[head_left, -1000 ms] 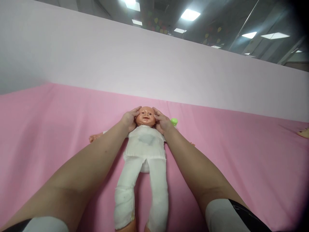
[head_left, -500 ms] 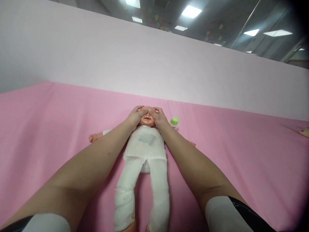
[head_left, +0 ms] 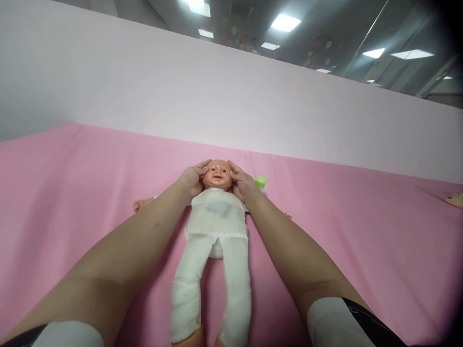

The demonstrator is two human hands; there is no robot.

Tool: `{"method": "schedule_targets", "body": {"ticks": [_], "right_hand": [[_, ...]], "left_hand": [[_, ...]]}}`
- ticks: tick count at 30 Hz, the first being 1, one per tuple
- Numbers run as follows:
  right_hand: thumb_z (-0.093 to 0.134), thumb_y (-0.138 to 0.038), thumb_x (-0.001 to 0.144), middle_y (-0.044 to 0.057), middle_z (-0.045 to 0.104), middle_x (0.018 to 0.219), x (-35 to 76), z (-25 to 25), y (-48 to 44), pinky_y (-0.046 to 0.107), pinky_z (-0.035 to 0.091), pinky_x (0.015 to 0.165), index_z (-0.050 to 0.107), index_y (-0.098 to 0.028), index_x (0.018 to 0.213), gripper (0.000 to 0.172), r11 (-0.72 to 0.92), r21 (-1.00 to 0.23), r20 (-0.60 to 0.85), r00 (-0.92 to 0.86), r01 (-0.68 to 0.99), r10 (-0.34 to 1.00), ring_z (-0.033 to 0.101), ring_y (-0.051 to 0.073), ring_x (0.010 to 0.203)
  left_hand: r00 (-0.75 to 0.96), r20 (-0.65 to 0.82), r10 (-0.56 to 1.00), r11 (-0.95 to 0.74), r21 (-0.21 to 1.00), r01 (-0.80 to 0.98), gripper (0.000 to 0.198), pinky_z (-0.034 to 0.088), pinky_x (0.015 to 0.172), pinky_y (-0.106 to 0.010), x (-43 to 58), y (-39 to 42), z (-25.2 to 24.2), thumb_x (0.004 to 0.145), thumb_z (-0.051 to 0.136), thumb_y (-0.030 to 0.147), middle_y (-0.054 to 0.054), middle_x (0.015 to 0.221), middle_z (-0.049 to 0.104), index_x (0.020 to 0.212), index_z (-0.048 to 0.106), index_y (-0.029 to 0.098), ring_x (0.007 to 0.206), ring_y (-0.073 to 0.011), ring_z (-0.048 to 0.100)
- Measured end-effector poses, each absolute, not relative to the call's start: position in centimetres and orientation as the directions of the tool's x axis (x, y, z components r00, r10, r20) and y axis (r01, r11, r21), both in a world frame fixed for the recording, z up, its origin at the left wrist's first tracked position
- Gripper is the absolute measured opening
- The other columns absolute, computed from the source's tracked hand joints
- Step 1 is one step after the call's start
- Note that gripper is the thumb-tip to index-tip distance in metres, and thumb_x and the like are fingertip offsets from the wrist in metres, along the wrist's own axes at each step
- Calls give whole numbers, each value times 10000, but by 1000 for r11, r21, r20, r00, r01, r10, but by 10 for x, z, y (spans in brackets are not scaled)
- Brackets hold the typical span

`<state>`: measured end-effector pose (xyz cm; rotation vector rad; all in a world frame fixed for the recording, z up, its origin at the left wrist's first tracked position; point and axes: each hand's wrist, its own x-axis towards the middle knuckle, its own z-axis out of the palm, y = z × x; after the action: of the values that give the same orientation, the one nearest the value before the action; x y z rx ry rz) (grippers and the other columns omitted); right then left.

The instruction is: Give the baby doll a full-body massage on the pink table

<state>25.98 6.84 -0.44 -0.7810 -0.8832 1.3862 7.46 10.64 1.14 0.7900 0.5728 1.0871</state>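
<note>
A baby doll (head_left: 219, 212) in a white cloth top and leggings lies on its back, its head at the far end and its feet towards me. My left hand (head_left: 193, 180) cups the left side of the doll's head, fingers curved along it and the thumb near the temple. On the opposite side, my right hand (head_left: 243, 182) holds the head the same way. The doll's face shows uncovered between them. Parts of my fingers are hidden behind the head. The doll's arms stretch out sideways, partly covered by my forearms.
Pink cloth (head_left: 307, 241) covers the surface under the doll. A small bottle with a green cap (head_left: 260, 182) stands just right of my right hand. Behind rises a pale wall (head_left: 217, 96) with glass above it. Something tan (head_left: 455, 198) shows at the right edge.
My thumbs have slid outward from over the doll's eyes to the sides of its head, so the eyes now show. Both hands have moved apart a little.
</note>
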Motion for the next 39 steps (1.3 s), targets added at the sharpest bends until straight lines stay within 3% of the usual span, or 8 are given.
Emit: {"method": "schedule_targets", "body": {"ticks": [6,13,20,25,30,32,35,39], "right_hand": [[750,-304,784,88,574,1475,250,2,61,466,562,1086,441,-277,1483,766,94,-891,102,6,-444,995,661,252,1229],[852,-516,716,79,608,1331,243,-3,72,376,603,956,451,-277,1347,785,204,-966,187,119,-157,975,704,231,1093],[686,-624,840,61,669,1214,246,-14,88,360,604,893,505,-274,1301,606,227,-974,219,192,-23,957,708,217,1030],[550,-534,923,86,645,1369,246,-21,88,395,558,1047,508,-231,1392,560,310,-944,286,187,-111,940,668,224,1204],[517,-503,938,116,571,1508,250,-22,81,435,512,1127,432,-179,1541,690,308,-938,295,102,-157,950,625,242,1308],[489,-555,964,117,562,1522,251,-21,77,412,467,1176,454,-159,1542,701,344,-938,336,119,-49,934,587,237,1360],[391,-610,1014,106,551,1537,249,-18,70,356,405,1222,518,-151,1505,684,349,-903,401,197,251,895,530,209,1414],[298,-558,1055,113,627,1437,244,-11,55,376,444,1165,573,-186,1441,602,264,-853,415,279,451,866,592,218,1315]], "left_hand": [[403,30,915,206,824,-528,654,574,994,-517,80,106,11,683,782,181,-150,1223,696,1312,604,187,1043,-317,716],[233,86,969,-8,950,-313,628,602,842,-419,96,109,6,687,835,270,-90,1061,719,1265,595,214,915,-262,726],[179,136,974,-72,943,-325,479,593,880,-393,103,114,0,776,776,370,-81,1024,728,1197,643,185,923,-232,713],[197,153,968,-69,923,-378,531,567,1004,-432,100,116,-5,835,705,390,-111,1199,730,1316,626,179,1082,-263,707],[117,240,964,-216,959,-184,584,511,1105,-414,98,115,-11,920,600,413,-148,1407,666,1436,593,139,1265,-284,651],[95,262,960,-251,961,-112,573,500,1116,-399,97,115,-12,961,530,411,-154,1435,650,1456,580,126,1292,-274,638],[69,294,953,-294,956,-21,535,453,1159,-391,92,113,-11,991,478,409,-145,1460,636,1434,605,137,1342,-264,603],[45,345,938,-347,924,157,430,378,1206,-449,78,108,-4,962,550,417,-126,1382,692,1292,703,188,1340,-308,592]]}}
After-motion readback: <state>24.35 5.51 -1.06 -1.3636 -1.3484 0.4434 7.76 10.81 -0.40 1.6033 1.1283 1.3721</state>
